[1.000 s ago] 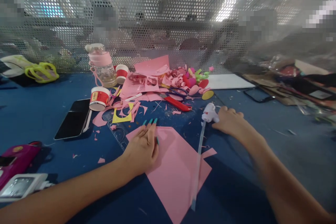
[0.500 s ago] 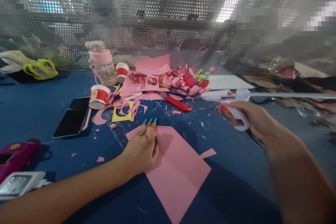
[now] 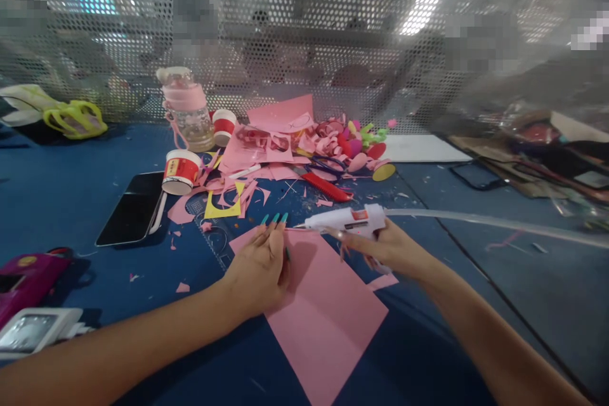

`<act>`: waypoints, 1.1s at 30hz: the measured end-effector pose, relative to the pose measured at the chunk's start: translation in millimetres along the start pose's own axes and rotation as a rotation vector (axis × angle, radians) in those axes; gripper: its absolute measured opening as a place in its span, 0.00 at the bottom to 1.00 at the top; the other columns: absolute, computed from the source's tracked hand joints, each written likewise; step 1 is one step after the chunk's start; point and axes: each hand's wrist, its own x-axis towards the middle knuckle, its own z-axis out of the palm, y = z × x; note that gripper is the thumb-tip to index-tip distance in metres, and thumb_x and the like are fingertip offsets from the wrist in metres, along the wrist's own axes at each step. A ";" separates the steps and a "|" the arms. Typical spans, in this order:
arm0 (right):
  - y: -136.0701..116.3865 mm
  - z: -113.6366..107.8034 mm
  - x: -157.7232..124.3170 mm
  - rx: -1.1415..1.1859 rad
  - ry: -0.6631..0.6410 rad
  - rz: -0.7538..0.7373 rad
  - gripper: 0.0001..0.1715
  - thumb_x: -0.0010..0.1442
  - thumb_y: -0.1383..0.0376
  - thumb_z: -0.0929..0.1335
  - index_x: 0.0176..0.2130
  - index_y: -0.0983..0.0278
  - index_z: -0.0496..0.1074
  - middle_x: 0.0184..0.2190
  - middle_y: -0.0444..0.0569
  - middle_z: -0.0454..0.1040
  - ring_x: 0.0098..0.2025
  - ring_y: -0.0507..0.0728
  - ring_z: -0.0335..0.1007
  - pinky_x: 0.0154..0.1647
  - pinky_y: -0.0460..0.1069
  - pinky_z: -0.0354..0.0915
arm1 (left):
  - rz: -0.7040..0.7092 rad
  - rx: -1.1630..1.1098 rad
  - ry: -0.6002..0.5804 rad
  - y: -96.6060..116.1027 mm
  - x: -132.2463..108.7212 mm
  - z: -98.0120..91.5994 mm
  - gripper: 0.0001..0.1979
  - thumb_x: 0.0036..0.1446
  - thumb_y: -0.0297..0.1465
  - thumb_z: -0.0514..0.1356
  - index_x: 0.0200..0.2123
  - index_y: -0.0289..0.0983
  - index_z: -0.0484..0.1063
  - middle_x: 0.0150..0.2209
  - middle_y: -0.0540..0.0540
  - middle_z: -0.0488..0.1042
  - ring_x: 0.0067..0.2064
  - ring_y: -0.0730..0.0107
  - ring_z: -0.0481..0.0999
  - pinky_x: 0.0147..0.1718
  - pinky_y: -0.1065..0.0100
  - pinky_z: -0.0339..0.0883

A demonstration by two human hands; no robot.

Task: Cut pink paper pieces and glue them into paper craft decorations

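A pink sheet of paper (image 3: 333,304) lies at a slant on the blue table, a narrow strip along its far edge. My left hand (image 3: 259,266) holds its far left part down, fingers together with teal nails at that edge and the thumb beside them. My right hand (image 3: 380,247) is closed round a white glue gun (image 3: 347,219), its trigger side mostly hidden by fingers. The gun's nozzle points left at the far edge, close to my left fingertips; whether it touches I cannot tell. A long clear glue stick (image 3: 476,217) runs out of its back.
Behind lie pink scraps (image 3: 266,139), a red cutter (image 3: 327,186) and a yellow disc (image 3: 383,170). On the left are a phone (image 3: 130,209), a paper cup (image 3: 181,172), a bottle (image 3: 188,114) and a purple tape dispenser (image 3: 31,279). A perforated metal screen (image 3: 295,32) stands behind.
My right hand has brought the glue gun left and nearer, from right of the paper to its far edge. My left hand stays on the paper. The yellow disc now shows.
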 end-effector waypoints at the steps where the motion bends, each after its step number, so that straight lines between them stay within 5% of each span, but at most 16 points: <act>1: 1.4 1.8 1.1 -0.032 -0.007 -0.002 0.16 0.45 0.55 0.70 0.27 0.66 0.73 0.17 0.44 0.71 0.13 0.45 0.54 0.11 0.42 0.54 | 0.005 -0.008 -0.003 -0.4 0.0 0.1 0.26 0.47 0.23 0.50 0.51 0.21 0.52 0.49 0.24 0.68 0.54 0.50 0.66 0.50 0.52 0.65; 9: 7.6 12.8 3.7 -0.173 0.001 -0.074 0.22 0.50 0.57 0.68 0.43 0.66 0.74 0.17 0.43 0.71 0.16 0.48 0.61 0.15 0.42 0.59 | -0.017 -0.058 -0.023 -0.6 0.8 -1.0 0.25 0.47 0.23 0.50 0.50 0.23 0.54 0.50 0.25 0.67 0.55 0.50 0.66 0.51 0.49 0.63; 33: 8.3 19.1 4.9 -0.435 0.023 -0.293 0.16 0.57 0.59 0.64 0.44 0.58 0.73 0.38 0.46 0.77 0.36 0.54 0.73 0.35 0.46 0.69 | -0.001 -0.022 0.001 0.0 1.9 -2.6 0.21 0.49 0.24 0.49 0.48 0.23 0.57 0.47 0.27 0.70 0.52 0.51 0.69 0.49 0.51 0.66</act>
